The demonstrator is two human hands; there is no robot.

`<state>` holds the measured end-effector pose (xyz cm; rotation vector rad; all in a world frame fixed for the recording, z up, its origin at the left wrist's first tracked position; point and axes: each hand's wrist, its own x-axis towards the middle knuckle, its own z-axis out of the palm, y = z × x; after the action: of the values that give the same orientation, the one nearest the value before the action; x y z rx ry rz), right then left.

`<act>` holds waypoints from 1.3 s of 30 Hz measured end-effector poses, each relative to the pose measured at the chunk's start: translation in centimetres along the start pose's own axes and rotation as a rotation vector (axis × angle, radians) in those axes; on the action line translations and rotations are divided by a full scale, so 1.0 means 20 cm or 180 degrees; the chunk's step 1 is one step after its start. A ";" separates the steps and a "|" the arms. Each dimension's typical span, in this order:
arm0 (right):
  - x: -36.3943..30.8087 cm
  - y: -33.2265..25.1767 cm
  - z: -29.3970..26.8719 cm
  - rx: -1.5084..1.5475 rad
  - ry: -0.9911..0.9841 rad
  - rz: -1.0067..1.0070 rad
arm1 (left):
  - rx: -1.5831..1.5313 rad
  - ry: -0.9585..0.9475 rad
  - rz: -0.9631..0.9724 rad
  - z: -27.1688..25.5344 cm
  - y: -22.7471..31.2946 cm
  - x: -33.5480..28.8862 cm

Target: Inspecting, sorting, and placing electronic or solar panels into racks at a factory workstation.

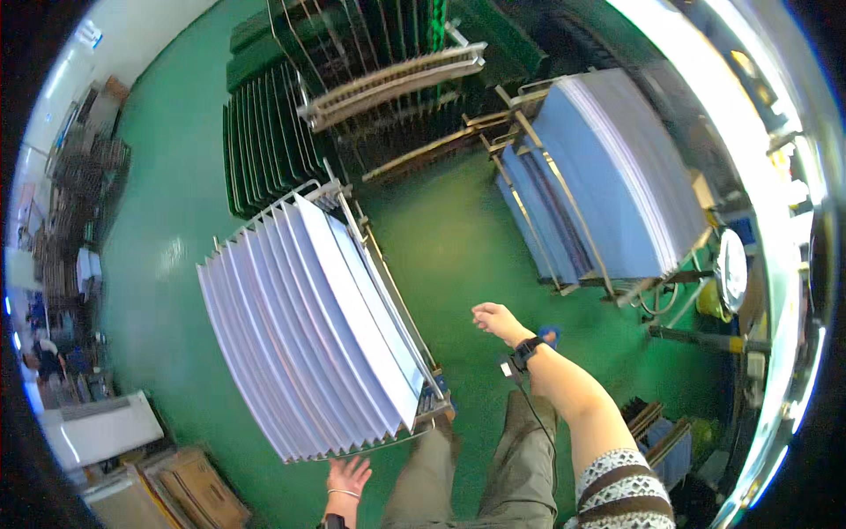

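Observation:
My left hand [350,477] is low in the view with its fingers spread, just beside the near lower edge of a metal rack [429,388]. Several large white panels [304,309] stand on edge in that rack, spaced apart in a row. It holds nothing that I can see, and whether the fingertips touch the rack's edge I cannot tell. Over the green floor, my right hand [499,321] hangs in the air with curled fingers and nothing visible in them. A black wrist device [529,348] with a cable sits on the right wrist.
At the right stands another rack loaded with blue-grey panels [608,176]. Dark panels [264,141] fill a rack at the far side, next to a metal frame [397,86]. Flat cardboard pieces [198,489] lie at the lower left. A bright light strip curves along the right.

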<state>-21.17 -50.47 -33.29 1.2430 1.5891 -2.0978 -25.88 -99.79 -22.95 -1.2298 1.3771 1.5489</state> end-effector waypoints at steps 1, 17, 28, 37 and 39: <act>0.16 0.10 0.01 0.0079 -0.0218 0.0036 | -0.0070 0.0358 0.0166 0.05 0.00 -0.01; 1.20 0.60 0.78 0.2046 -0.1386 0.1298 | -0.0434 0.1424 0.0842 -0.10 -0.15 -0.04; 1.00 0.62 0.43 0.2219 -0.0604 0.1086 | 0.2374 0.0720 0.0873 0.22 -0.28 -0.25; 0.84 0.39 -0.30 0.2094 -0.0443 0.0876 | 0.4313 -0.0040 0.1972 0.69 -0.62 -0.27; 0.87 0.40 -0.41 0.2117 -0.0564 0.0707 | 0.4457 -0.0015 0.2061 0.78 -0.67 -0.27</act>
<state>-22.87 -41.21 -51.77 1.2784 0.6475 -2.5809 -14.73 -81.66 -22.15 0.1074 2.2969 0.5055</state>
